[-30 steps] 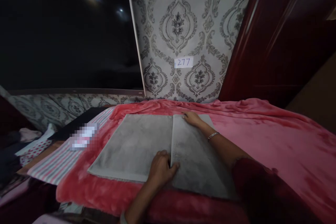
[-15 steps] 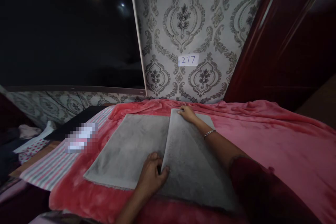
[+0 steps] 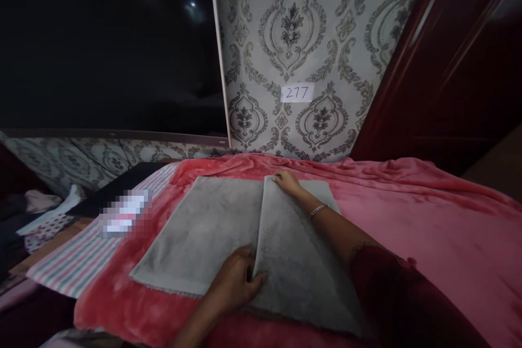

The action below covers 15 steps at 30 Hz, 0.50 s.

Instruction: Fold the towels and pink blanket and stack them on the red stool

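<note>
A striped cloth (image 3: 61, 261) is lying at the left beside the pink blanket (image 3: 428, 217) covering the bed. On the blanket, the grey towel (image 3: 204, 228) is being folded in half. The left hand (image 3: 234, 283) is pinching the near corner of the lifted flap; the right hand (image 3: 287, 182) is gripping the far corner. Next, both corners likely need carrying leftward evenly.

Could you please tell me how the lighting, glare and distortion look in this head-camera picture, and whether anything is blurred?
In the head view the light is dim; the dark screen reflects two small glare spots; straight edges bow, as the white trim shows; a pixelated patch hides something on the striped cloth; the grey towel, left hand and right hand stay fairly sharp.
</note>
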{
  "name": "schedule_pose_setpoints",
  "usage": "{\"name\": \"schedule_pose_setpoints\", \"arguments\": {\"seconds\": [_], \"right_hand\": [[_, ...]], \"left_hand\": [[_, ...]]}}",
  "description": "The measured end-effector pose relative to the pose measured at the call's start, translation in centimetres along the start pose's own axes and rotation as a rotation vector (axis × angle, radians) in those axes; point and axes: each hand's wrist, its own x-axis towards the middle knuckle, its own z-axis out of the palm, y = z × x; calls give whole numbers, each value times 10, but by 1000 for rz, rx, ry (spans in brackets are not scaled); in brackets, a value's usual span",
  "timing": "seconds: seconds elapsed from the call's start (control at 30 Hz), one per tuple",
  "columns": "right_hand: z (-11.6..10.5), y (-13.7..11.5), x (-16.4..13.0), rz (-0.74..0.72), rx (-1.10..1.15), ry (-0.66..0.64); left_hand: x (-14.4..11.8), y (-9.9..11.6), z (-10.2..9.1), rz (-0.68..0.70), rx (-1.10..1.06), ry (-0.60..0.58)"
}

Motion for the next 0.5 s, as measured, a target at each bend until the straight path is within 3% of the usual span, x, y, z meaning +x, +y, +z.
{"name": "schedule_pose_setpoints", "arguments": {"seconds": [0.13,0.23,0.3,0.4,0.5], "right_hand": [[11,-6,0,10,-13,-6],[9,-7,-2,-4,-28,-20],[2,-8,-5,-44,-38,-24],[-8,-12,-13,-130,-57,-37],[-6,-15,-24,-259,-132,-107]], "left_hand": [[-3,-10,2,-33,68,43],[-1,-2,-15,-82,196,26],[4,12,-29,-78,268,92],[14,34,-32,100,293,188],[24,38,-8,277,293,84]]}}
